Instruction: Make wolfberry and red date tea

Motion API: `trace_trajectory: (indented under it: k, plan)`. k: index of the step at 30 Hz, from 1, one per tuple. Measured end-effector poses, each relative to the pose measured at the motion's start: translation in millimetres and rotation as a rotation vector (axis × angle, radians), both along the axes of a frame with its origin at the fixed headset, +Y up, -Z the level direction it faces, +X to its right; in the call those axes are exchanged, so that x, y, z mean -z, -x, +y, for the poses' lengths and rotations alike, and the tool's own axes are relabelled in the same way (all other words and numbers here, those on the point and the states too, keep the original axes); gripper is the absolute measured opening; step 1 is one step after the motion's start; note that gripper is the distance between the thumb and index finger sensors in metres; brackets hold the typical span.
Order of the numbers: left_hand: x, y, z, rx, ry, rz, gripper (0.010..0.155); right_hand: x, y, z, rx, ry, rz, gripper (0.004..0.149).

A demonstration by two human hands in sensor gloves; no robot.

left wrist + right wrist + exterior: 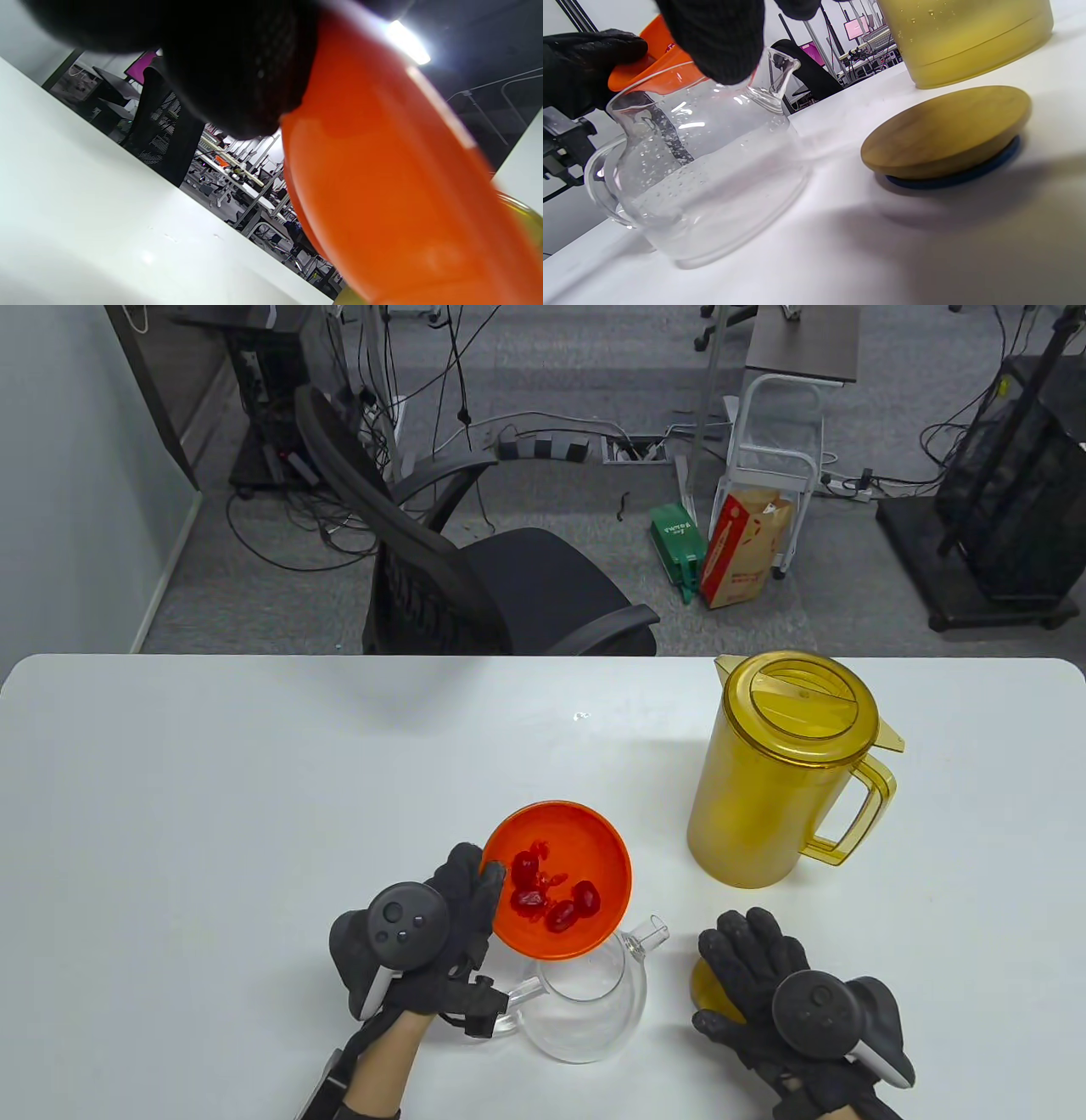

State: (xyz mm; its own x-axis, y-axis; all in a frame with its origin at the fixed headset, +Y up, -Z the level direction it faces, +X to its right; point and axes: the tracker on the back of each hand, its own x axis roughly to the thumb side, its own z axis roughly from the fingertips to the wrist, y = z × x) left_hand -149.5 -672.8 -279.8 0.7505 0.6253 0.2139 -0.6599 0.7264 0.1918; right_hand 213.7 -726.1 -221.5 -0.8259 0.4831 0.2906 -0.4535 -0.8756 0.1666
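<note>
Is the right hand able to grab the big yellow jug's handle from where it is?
Probably yes. The right hand rests over the wooden lid and holds nothing, and the yellow jug stands just beyond it with its handle turned toward that side. Only bare table lies between them.

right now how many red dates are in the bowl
4 dates in the orange bowl: one by the left hand's fingers, one below, two at the low edge. Small bits may hide others.

Left hand (441,933) raised, fingers curled in a grip, right hand (764,984) low, palm down, fingers spread
</note>
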Motion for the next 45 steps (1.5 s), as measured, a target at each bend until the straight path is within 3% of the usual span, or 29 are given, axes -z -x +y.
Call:
trace_trajectory:
  k: [45]
  plan:
    - [-28.5,-28.8,15.2,0.038,-0.223,-0.075,0.036,-3.5,1.1,-3.2,0.017,0.003,0.009,0.081]
